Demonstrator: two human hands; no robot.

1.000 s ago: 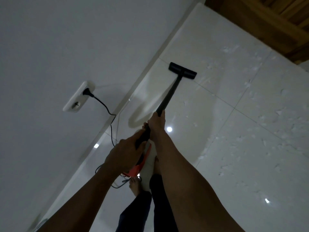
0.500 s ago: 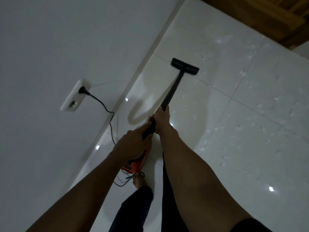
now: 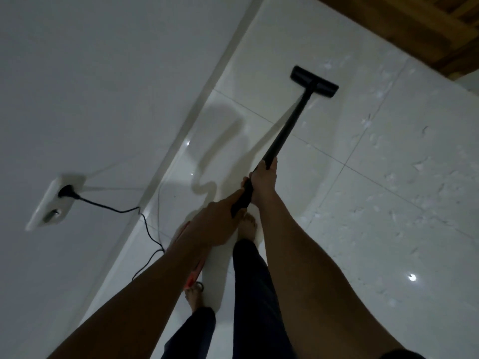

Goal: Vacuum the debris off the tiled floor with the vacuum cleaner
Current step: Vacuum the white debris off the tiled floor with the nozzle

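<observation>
white glossy tiled floor (image 3: 344, 224) filled the right side of the head view and met a plain white wall (image 3: 103, 99) on the left, with small bright reflections of lights on the tiles. dark wooden furniture (image 3: 414, 27) crossed the top right corner; what kind it was could not be told. pale flecks of debris (image 3: 404, 182) lay scattered over the tiles to the right, thickest near the wood and thinner toward the wall.

the vacuum cleaner stretched away from the person. its flat black floor head (image 3: 314, 82) sat on the tiles, near the wall and just left of the debris. its black wand (image 3: 290, 125) ran back from the head to the hands. the right hand (image 3: 263, 180) gripped the wand, fingers curled round it. the left hand (image 3: 217, 224) held the wand just below, closer to the body, its fingers wrapped round the black tube with one lying along it. a strip of the vacuum's red body (image 3: 194, 270) showed under the left forearm.

a black cord (image 3: 145, 224) ran from a plug (image 3: 68, 191) in a white socket (image 3: 55, 200) on the wall, down to the floor and looped toward the red body. two bare feet (image 3: 248, 226) stood on the tiles under the arms, below dark trousers (image 3: 248, 281).
</observation>
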